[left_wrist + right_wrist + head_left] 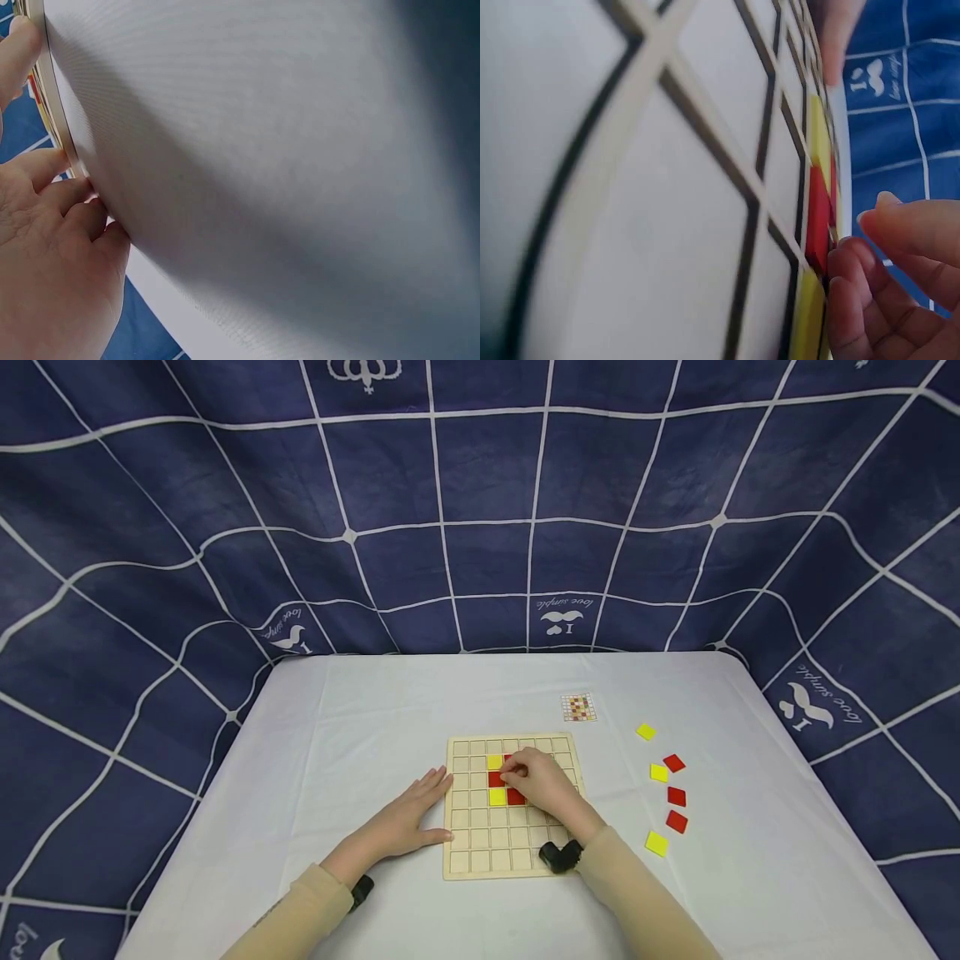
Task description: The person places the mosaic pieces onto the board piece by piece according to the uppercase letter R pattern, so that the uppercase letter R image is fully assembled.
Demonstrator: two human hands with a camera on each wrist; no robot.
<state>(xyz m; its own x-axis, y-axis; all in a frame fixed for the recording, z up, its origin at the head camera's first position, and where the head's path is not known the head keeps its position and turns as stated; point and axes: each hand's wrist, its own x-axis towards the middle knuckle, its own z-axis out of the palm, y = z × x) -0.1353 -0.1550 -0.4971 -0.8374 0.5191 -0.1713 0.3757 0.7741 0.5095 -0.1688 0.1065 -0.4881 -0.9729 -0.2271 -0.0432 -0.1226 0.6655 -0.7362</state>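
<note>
A square wooden grid board (468, 840) lies on the table. My left hand (405, 817) rests at its left edge, fingers straight, thumb spread; in the left wrist view the fingertips (56, 157) meet the rim. Over the board's upper middle, my right hand (542, 783) bends its fingers down at the coloured tiles. Near it sit a yellow tile (497, 797), a red tile (516, 796) and others in the cells. The right wrist view shows its curled fingers (855, 262) beside a red tile (818, 217); I cannot tell whether they pinch a tile.
Loose yellow tiles (657, 843) and red tiles (677, 797) lie scattered right of the board. A small printed pattern card (578, 707) lies behind it. Dark blue checked cloth (487, 560) hangs behind and beside the white table (375, 710).
</note>
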